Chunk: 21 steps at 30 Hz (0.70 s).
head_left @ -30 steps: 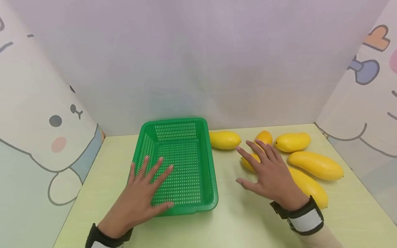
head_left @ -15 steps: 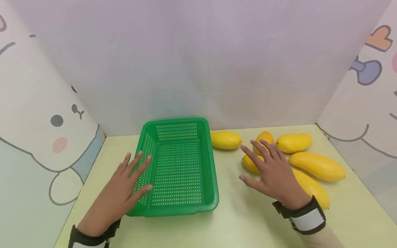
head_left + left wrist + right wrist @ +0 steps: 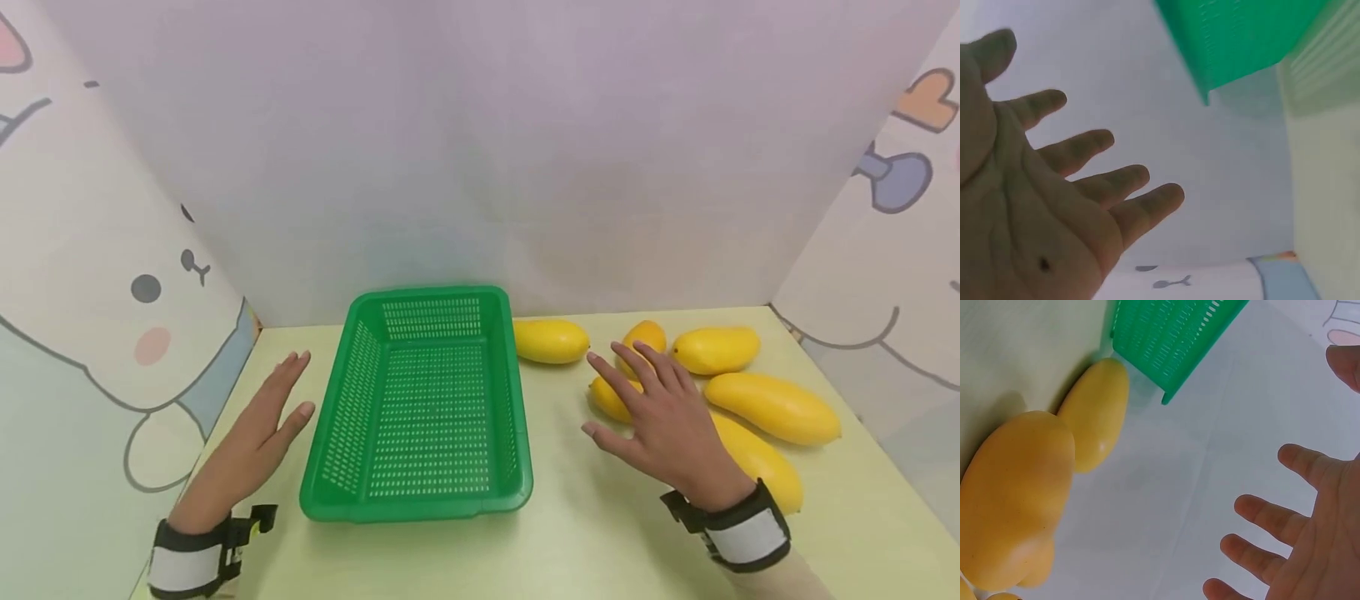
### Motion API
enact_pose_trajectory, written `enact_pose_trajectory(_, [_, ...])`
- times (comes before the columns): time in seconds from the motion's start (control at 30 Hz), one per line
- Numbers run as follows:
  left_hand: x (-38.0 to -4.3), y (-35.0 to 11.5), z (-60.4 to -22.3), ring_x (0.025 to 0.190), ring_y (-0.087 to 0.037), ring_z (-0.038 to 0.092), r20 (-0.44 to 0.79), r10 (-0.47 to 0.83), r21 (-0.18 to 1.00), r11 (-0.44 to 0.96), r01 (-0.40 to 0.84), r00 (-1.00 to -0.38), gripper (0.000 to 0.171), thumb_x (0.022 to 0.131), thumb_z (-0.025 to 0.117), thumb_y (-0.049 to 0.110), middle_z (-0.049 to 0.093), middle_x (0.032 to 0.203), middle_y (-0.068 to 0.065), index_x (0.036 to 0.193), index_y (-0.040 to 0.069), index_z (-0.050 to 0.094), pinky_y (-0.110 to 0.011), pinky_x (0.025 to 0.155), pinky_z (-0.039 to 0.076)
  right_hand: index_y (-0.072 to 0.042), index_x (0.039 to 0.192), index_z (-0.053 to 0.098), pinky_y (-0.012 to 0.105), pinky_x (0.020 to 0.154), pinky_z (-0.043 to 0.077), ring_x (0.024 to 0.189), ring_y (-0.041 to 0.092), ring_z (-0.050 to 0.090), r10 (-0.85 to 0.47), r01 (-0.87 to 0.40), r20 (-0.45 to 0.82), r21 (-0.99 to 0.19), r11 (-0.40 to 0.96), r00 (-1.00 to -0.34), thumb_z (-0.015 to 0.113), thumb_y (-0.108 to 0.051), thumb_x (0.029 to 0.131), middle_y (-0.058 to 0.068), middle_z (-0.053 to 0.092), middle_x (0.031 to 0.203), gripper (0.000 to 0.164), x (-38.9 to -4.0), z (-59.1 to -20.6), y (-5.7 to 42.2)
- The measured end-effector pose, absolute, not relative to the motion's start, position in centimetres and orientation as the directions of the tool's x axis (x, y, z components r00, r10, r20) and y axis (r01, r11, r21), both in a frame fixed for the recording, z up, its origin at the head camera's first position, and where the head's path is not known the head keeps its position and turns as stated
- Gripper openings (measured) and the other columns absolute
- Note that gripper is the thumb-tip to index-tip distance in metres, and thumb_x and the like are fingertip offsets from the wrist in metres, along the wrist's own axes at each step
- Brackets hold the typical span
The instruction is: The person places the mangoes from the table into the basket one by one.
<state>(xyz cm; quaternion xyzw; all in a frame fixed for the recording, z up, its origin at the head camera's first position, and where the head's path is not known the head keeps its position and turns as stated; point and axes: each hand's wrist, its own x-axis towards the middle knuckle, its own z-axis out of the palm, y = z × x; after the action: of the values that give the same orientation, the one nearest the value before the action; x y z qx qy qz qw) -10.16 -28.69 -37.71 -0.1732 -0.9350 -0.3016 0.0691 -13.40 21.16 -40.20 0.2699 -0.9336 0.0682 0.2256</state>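
A green plastic basket with slotted walls stands on the table, and nothing lies inside it. To its left hovers my left hand, fingers extended, apart from the rim; in the left wrist view its bare palm faces the camera. My right hand is held over the group of yellow mangoes, fingers spread, gripping nothing. One mango lies against the basket's right side. Several more, among them a long mango and a mango at the back, lie around and partly beneath the right hand.
The pale yellow-green table ends at a plain whitish back wall. Side panels with cartoon drawings close it in on the left and right. Each wrist wears a black and white strap.
My left hand has moved left, from over the basket to beside it, and turned more on edge. The right hand has stayed nearly in place. Basket and mangoes keep their places.
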Motion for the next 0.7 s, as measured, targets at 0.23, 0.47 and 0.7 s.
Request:
enact_pose_trajectory(0.23, [-11.8,-28.4,-40.4,0.137,-0.035,0.011,0.194,0.288,0.642,0.685,0.343,-0.938,0.059,0.101,0.039,0.024,0.008,0.154,-0.013,0.151,0.023,0.007,-0.063,0.099,0.024,-0.031,0.146,0.030,0.058,0.102,0.022,0.132,0.035,0.025,-0.461,-0.525,0.485,0.003,0.851,-0.743,0.049,-0.068,0.079,0.011,0.036,0.143,0.079,-13.6,-40.4,21.5])
enact_pose_trajectory(0.47, [-12.3,-28.2,-41.9,0.132,-0.046,0.016,0.142,0.340,0.764,0.559,0.321,-0.930,0.072,0.098,0.045,0.023,-0.005,0.155,-0.007,0.149,0.031,-0.005,-0.058,0.094,0.035,-0.030,0.146,0.032,0.058,0.102,0.023,0.130,0.036,0.028,-0.459,-0.523,0.493,0.010,0.852,-0.739,0.050,-0.068,0.079,0.012,0.039,0.141,0.078,-13.8,-40.6,21.7])
enact_pose_trajectory(0.7, [-12.6,-27.6,-42.8,0.117,-0.041,0.045,0.079,0.369,0.839,0.477,0.261,-0.926,0.079,0.096,0.051,0.023,0.017,0.148,-0.021,0.149,0.033,-0.007,-0.041,0.076,0.051,-0.030,0.146,0.032,0.057,0.101,0.023,0.130,0.037,0.028,-0.456,-0.516,0.490,0.014,0.857,-0.743,0.049,-0.068,0.080,0.012,0.038,0.141,0.078,-14.0,-40.9,21.9])
